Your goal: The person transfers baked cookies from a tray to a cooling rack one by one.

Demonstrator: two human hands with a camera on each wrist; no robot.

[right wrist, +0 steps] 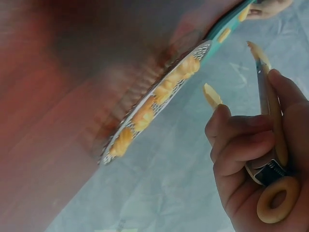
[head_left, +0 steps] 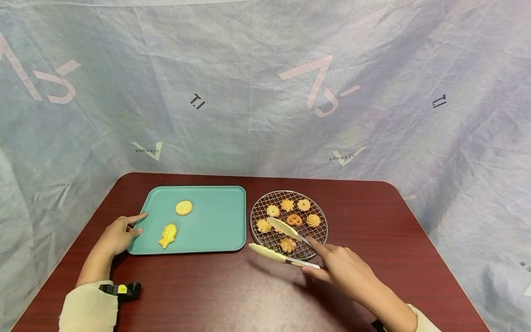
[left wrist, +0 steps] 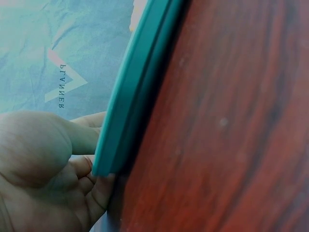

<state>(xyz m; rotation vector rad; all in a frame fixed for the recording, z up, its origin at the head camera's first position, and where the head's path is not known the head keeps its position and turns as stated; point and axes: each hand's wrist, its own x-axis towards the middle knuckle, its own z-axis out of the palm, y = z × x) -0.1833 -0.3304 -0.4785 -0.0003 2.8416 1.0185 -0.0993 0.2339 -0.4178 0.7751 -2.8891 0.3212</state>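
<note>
My left hand (head_left: 118, 234) holds the left edge of a teal tray (head_left: 215, 221); the left wrist view shows the thumb at the rim and other fingers below the corner. On the tray lie a round yellow cookie (head_left: 184, 208) and a fish-shaped one (head_left: 168, 236). My right hand (head_left: 347, 272) grips a pair of tongs (head_left: 267, 253) with cream tips and a ring at the handle end (right wrist: 278, 199). The tongs' arms are spread with nothing between them, over the near left part of a round wire rack (head_left: 265, 197). One tip partly hides a cookie there.
Several cookies sit on the rack, among them a pretzel (head_left: 294, 220), a swirled one (head_left: 313, 221) and a star-shaped one (head_left: 288, 245). Tray and rack stand side by side on a dark red wooden table (head_left: 199, 290). A printed grey cloth (head_left: 257, 92) hangs behind.
</note>
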